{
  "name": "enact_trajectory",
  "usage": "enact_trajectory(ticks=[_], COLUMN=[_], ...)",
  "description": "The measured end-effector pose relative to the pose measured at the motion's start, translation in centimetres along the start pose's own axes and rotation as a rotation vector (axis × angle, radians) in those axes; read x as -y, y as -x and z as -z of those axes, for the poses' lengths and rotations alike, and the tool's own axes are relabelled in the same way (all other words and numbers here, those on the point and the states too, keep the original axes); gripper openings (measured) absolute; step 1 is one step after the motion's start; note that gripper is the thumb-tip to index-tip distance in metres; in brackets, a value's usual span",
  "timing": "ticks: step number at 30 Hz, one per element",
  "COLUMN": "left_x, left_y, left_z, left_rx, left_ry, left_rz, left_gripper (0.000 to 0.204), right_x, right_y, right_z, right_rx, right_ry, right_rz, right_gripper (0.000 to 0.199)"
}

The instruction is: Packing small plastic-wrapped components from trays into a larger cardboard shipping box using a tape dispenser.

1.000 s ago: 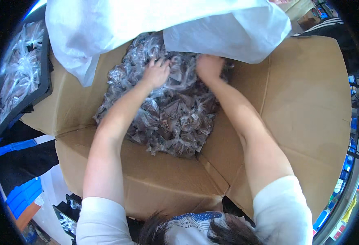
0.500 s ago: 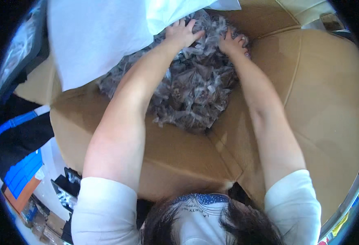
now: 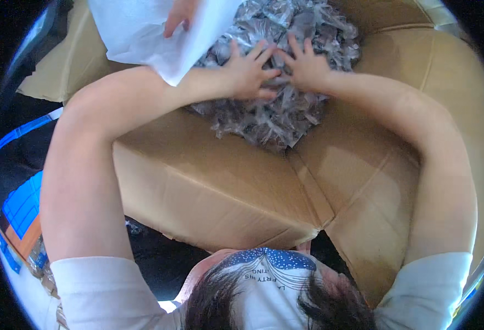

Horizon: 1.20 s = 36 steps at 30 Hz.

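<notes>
A heap of small clear plastic packets with dark contents (image 3: 269,118) fills the bottom of a large cardboard box (image 3: 214,165). My left hand (image 3: 250,74) rests on the heap with its fingers spread. Close beside it, my right hand (image 3: 308,67) also lies on the packets, fingers apart and pointing toward the left hand. Neither hand grips anything that I can see. A white sheet (image 3: 143,41) hangs over the heap's left side and touches my left forearm. What the packets contain cannot be made out.
Another person's hand (image 3: 181,16) is at the white sheet, at the top of the view. The box's flaps (image 3: 451,137) spread wide on the right. Blue and orange things (image 3: 24,203) lie outside the box at the left.
My hands have drawn closer together over the heap, elbows bending outward. The white sheet has shifted, and another person's hand now shows at it. More of the heap's far part is visible.
</notes>
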State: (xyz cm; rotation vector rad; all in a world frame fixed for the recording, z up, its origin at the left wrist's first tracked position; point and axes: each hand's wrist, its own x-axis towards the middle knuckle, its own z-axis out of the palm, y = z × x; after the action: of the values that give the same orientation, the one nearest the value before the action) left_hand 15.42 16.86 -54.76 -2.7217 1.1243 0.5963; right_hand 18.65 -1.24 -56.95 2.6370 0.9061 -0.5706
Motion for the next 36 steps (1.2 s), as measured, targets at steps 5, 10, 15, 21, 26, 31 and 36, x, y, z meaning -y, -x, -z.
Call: enact_trajectory(ticks=[5,10,15,21,26,31,36], left_x=[2.8,2.2,2.5,3.6,4.8,0.9,-0.6], left_y=[-2.2,0.3,-0.4,-1.0,-1.9,-1.2,-0.4], left_z=[-3.4,-1.0,-0.8,-0.7,-1.9,-2.4,6.1], left_rx=[-0.24,-0.216,-0.015,-0.036,-0.082,0.001,0.235], left_ry=[-0.013,0.005,0.214,0.375,0.519,0.478,0.729], left_rz=[-0.132,-0.236,-0.146,-0.151,-0.401,-0.351,-0.558], left_gripper=[0.057,0.061,0.056,0.038,0.044,0.052,0.029], right_x=[-0.6,1.2,1.5,-2.4,-3.4,-2.2,-3.2], right_y=[-1.1,1.0,2.9,2.4,1.2,0.0,1.7], right_z=[1.8,3.8,-0.4,2.7,3.5,0.9,3.1], right_rx=[0.111,0.303,0.218,0.219,0.353,0.344,0.502], right_ry=[0.229,0.221,-0.048,-0.245,-0.403,-0.153,-0.308], right_rz=[0.056,0.472,0.438,0.698,0.542,0.596,0.413], right_gripper=[0.076,0.078,0.079,0.072,0.044,0.031,0.029])
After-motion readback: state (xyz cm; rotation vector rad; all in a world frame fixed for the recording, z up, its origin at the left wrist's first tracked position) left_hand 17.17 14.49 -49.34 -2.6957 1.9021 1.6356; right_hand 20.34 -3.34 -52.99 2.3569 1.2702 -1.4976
